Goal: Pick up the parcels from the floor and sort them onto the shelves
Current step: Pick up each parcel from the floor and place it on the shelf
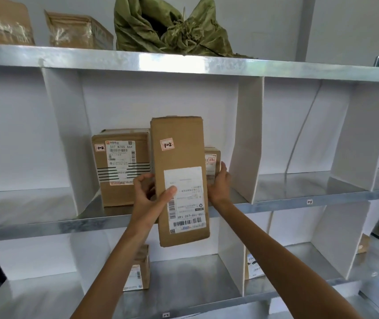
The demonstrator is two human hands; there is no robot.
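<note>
A tall brown cardboard parcel point(179, 157) marked "1-2", with a white shipping label low on its face, stands upright in front of the middle compartment of the metal shelf point(52, 226). My left hand point(149, 199) grips its left edge, thumb across the label. My right hand point(220, 183) holds its right edge with the fingers behind it. Inside the compartment sit a larger box point(119, 166) tagged "1-2" on the left and a small box point(212, 162) on the right, partly hidden by the held parcel.
White dividers point(246, 139) split each shelf level into compartments. On the top level lie two taped boxes point(77, 31) and a green woven sack point(167, 28). Lower compartments hold a small labelled box point(137, 272) and another parcel point(253, 265). Small tags mark the shelf edges.
</note>
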